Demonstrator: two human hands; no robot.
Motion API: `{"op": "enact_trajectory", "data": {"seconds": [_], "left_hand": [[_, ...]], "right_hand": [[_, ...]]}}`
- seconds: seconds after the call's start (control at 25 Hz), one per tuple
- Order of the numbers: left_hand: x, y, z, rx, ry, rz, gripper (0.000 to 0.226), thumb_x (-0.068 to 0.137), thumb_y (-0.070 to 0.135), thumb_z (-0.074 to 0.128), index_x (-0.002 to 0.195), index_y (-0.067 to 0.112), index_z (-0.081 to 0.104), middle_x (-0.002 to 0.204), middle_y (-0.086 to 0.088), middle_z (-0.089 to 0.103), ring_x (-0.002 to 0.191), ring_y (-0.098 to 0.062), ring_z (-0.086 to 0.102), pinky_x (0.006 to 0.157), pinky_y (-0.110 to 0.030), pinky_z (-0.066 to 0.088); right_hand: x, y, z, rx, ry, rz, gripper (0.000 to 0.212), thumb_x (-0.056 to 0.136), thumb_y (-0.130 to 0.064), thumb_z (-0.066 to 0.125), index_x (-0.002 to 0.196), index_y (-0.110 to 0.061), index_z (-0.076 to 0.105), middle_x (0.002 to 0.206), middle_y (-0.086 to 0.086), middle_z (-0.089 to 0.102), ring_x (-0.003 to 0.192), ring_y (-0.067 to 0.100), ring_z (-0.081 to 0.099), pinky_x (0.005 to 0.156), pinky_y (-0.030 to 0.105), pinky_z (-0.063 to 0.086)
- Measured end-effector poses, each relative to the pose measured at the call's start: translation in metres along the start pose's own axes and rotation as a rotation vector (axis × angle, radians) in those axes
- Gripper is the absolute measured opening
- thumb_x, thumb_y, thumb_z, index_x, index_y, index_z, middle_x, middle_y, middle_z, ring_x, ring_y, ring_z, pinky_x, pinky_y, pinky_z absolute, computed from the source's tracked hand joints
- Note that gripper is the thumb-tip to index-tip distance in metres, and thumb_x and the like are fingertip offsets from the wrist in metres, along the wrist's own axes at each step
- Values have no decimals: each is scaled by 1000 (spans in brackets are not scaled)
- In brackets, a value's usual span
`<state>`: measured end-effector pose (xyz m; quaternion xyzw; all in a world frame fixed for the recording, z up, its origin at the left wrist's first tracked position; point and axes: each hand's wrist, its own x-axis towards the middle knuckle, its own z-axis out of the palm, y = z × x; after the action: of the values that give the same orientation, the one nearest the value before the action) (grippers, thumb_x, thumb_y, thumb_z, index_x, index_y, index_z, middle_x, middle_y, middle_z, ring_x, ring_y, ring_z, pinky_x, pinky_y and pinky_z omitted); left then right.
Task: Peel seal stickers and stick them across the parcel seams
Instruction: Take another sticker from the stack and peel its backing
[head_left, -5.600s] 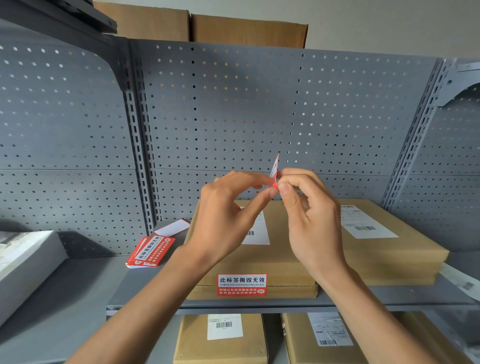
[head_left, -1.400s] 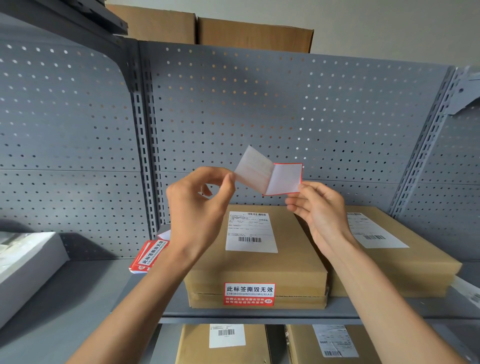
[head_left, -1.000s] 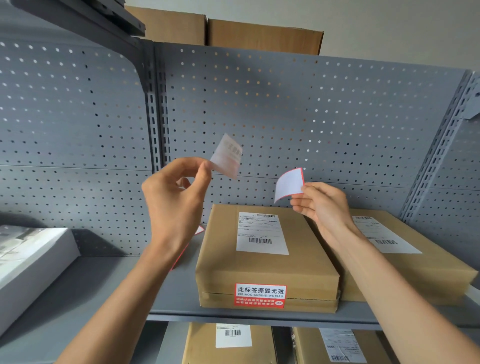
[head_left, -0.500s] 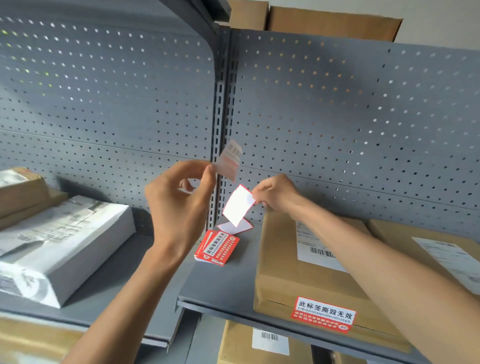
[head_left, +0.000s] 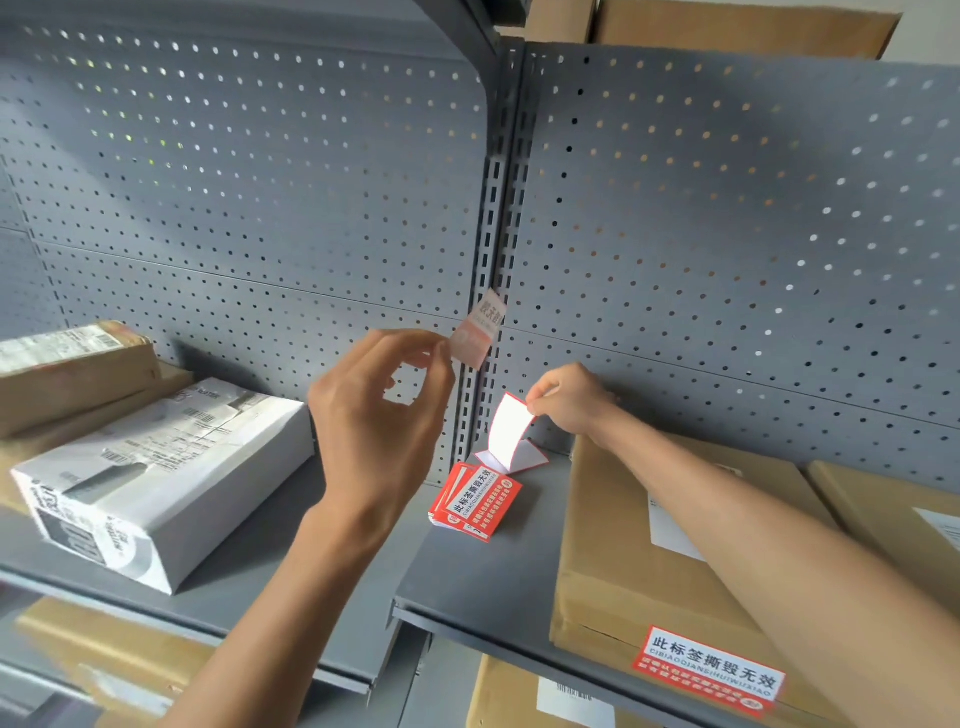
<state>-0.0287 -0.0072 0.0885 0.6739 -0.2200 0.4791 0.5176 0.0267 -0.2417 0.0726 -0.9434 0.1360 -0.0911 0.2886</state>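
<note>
My left hand (head_left: 382, 415) pinches a peeled red-and-white seal sticker (head_left: 479, 331) by one corner and holds it up in front of the shelf upright. My right hand (head_left: 569, 397) pinches the white backing paper (head_left: 508, 428) and holds it low over another backing sheet (head_left: 530, 457) lying at the back of the shelf. A stack of red seal stickers (head_left: 478, 501) lies just in front of that sheet. To its right sits a brown parcel (head_left: 613, 545) with a seal sticker (head_left: 709, 670) stuck across its front seam.
A white wrapped parcel (head_left: 156, 478) and brown boxes (head_left: 67, 369) lie on the left shelf (head_left: 249, 571). Another brown parcel (head_left: 893, 525) is at the far right. More parcels sit on the shelf below (head_left: 519, 696). Grey pegboard (head_left: 727, 234) backs everything.
The sticker has come off its backing, the sticker in my left hand and the backing in my right. My view swung left, and my right hand lowered the backing toward the shelf's back.
</note>
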Motion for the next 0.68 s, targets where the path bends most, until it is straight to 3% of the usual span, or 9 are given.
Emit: {"op": "enact_trajectory", "data": {"seconds": [0.16, 0.28, 0.44, 0.56, 0.68], "left_hand": [[-3, -1, 0, -1, 14, -1, 10, 91, 4, 72, 85, 10, 77, 81, 5, 72, 75, 13, 56, 73, -7, 39], [-4, 1, 2, 4, 20, 1, 10, 91, 4, 72, 85, 10, 76, 81, 6, 72, 75, 14, 56, 72, -7, 39], [-6, 3, 6, 1, 25, 3, 10, 92, 5, 72, 84, 10, 76, 80, 6, 72, 75, 14, 56, 72, -9, 40], [-8, 6, 8, -6, 24, -3, 10, 92, 5, 71, 84, 10, 76, 80, 5, 72, 73, 10, 56, 71, -8, 39], [-8, 11, 11, -5, 17, -10, 10, 91, 4, 71, 83, 9, 76, 80, 2, 73, 72, 0, 56, 72, -4, 37]], "right_hand": [[3, 5, 2, 85, -31, 11, 11, 85, -9, 70, 79, -17, 75, 95, 5, 75, 107, 27, 67, 96, 43, 55], [7, 7, 3, -98, -21, 8, 13, 86, -10, 67, 88, -14, 79, 91, -2, 71, 104, 25, 61, 104, 43, 44], [6, 12, 5, -203, 23, 41, 23, 82, -8, 57, 91, -11, 78, 100, 1, 77, 106, 29, 61, 99, 40, 35], [2, 15, -1, -212, 31, 37, 25, 78, -9, 55, 91, -9, 77, 101, 5, 78, 109, 31, 62, 97, 40, 37], [-8, 12, -15, -139, 57, 22, 20, 80, -14, 58, 86, -11, 77, 102, 7, 79, 108, 31, 67, 99, 41, 49]]}}
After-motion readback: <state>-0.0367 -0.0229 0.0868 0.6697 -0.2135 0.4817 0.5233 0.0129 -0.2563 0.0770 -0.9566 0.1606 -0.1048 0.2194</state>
